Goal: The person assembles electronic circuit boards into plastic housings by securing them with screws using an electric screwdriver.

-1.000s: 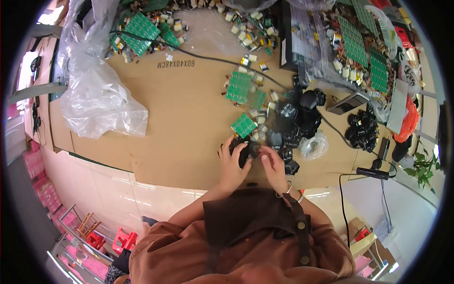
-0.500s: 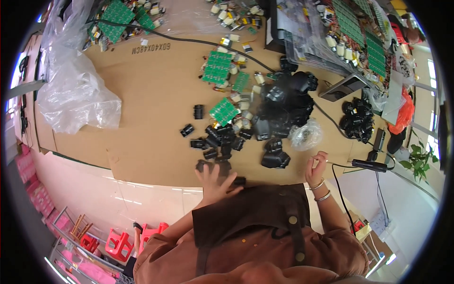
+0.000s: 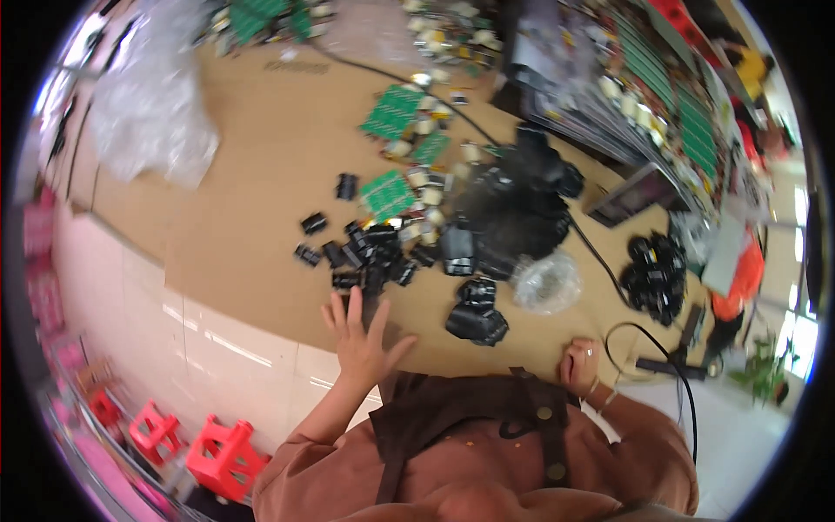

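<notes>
My left hand (image 3: 361, 341) is spread with fingers apart at the near edge of a heap of small black block-shaped parts (image 3: 372, 252). Its fingertips reach the nearest of these parts; whether they touch is blurred. At the table's front edge my right hand (image 3: 578, 361) is curled into a loose fist, with nothing visible in it. Between the hands, farther in, lie larger black plastic housings (image 3: 477, 322). A crumpled clear plastic bag (image 3: 547, 283) sits beside them, in front of a big dark pile of housings (image 3: 522, 209).
Green circuit boards (image 3: 388, 196) with white components lie behind the small parts. A black cable (image 3: 391, 74) crosses the brown cardboard surface (image 3: 243, 174). Plastic sheeting (image 3: 152, 122) covers the far left. A tilted screen device (image 3: 639, 196) and black parts (image 3: 652, 274) stand right.
The view has shifted and turned. My left hand has moved forward along the small black parts, fingers still spread. My right hand has lowered to the table edge and curled more tightly.
</notes>
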